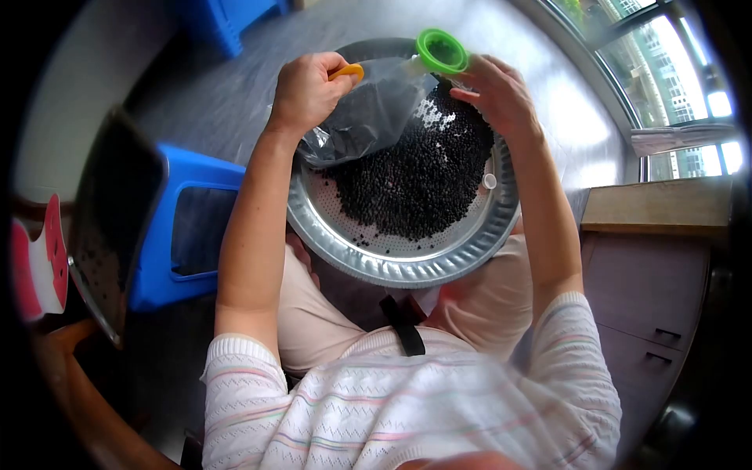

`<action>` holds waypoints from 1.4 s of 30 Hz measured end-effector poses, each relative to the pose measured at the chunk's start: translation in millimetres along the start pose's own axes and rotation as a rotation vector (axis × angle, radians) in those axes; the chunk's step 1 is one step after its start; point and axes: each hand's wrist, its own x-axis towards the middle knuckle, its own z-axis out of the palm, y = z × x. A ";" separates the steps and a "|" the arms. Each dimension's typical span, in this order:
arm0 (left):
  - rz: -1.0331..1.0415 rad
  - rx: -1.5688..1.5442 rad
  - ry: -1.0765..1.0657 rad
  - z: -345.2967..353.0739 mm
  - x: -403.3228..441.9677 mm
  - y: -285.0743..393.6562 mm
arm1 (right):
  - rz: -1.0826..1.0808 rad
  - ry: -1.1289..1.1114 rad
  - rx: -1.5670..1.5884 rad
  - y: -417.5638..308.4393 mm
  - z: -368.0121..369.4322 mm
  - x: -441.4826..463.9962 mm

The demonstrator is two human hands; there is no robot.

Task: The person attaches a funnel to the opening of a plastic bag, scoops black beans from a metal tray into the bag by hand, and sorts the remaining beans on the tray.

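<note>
My left hand (304, 92) is closed on a small orange plastic piece (347, 72), its full shape covered by my fingers. Next to it a clear plastic bag (364, 113) stretches over the left part of a round metal tray (399, 270). A green funnel-like cup (441, 52) with a round rim is at the tray's far edge. My right hand (498, 92) has its fingertips at the cup's lower right side and seems to grip it; the exact contact is partly hidden. Many small black beads or seeds (415, 176) lie spread in the tray.
A small white cap (489, 182) lies inside the tray's right side. The tray rests over my lap. At left stand a blue plastic stool (149, 258) and a dark panel (113, 227). Another blue piece (223, 23) is farther back. A cabinet (646, 282) is at right, below windows.
</note>
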 end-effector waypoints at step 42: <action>0.030 -0.017 0.024 0.4 0.0 -9.7 | 0.031 0.024 0.090 -12.6 -25.3 -24.3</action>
